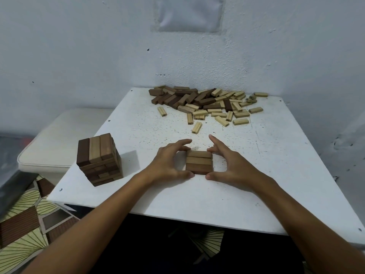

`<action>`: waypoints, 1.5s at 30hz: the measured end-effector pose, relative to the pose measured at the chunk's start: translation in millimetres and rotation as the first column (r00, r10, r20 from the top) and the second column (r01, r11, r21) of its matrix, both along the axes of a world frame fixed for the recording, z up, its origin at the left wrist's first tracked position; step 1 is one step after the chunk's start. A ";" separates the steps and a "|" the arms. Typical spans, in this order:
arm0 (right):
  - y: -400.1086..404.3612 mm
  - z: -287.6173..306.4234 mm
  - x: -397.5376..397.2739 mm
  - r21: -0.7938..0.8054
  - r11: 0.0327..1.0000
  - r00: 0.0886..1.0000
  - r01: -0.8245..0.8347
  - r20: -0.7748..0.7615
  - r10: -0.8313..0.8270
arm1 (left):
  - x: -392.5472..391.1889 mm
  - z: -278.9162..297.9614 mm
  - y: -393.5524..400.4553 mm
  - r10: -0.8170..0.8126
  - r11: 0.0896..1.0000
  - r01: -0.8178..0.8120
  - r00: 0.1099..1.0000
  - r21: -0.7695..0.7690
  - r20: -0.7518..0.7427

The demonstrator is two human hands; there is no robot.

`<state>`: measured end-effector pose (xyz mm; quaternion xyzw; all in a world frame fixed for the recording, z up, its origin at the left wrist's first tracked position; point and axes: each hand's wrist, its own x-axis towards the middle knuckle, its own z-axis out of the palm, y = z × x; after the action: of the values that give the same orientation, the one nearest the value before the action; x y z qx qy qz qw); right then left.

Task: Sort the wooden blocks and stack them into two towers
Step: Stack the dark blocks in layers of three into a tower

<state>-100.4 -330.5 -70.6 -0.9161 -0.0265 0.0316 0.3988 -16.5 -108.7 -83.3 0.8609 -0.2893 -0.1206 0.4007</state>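
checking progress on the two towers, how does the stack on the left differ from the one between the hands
The left stack is several layers tall; the stack between the hands is only about one or two layers.
The left stack stands untouched near the table's left edge; the low stack sits framed by the left hand and right hand.
Both have tops of three side-by-side blocks, mixing darker and lighter wood.

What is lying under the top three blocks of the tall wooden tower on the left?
Under the top layer of the tall wooden block tower lie several crosswise layers of mixed dark and light blocks, on the white table. Its far sides are hidden.
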 end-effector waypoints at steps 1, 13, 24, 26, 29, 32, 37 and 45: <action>-0.6 -1.2 0.2 0.002 1.000 1.000 -0.002 0.003 0.002 | 0.1 -0.1 0.1 0.002 1.000 -0.002 1.000 -0.003 0.000; -3.8 -9.6 -0.7 0.036 0.999 0.997 0.005 0.080 -0.008 | 1.6 -1.9 -1.1 0.029 1.000 -0.029 1.000 -0.004 0.010; -2.1 19.2 2.9 0.173 0.984 0.951 0.036 0.296 -0.087 | 9.6 64.0 -4.3 -0.083 0.997 0.083 0.986 0.005 0.147; 6.4 27.2 9.7 0.210 0.977 0.942 0.027 0.323 -0.095 | 15.2 80.6 4.2 -0.082 0.996 0.078 0.980 0.031 0.182; 23.7 38.8 23.3 0.247 0.969 0.933 -0.004 0.349 -0.085 | 24.2 102.0 22.9 -0.063 0.996 0.048 0.973 0.070 0.220; 48.4 50.8 38.4 0.262 0.963 0.928 -0.057 0.369 -0.046 | 29.9 117.6 49.4 -0.019 0.996 -0.003 0.968 0.084 0.249; 97.6 68.3 66.7 0.245 0.953 0.912 -0.180 0.404 0.069 | 31.4 131.5 104.1 0.080 0.992 -0.102 0.959 0.068 0.271; 157.9 80.6 103.4 0.156 0.923 0.887 -0.351 0.370 0.275 | 19.7 121.5 178.7 0.270 0.962 -0.271 0.935 -0.025 0.228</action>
<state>3.0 -172.6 10.0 -0.8416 -0.2466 -0.0666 0.4758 3.3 70.0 38.3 0.9020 -0.2123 0.0351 0.3744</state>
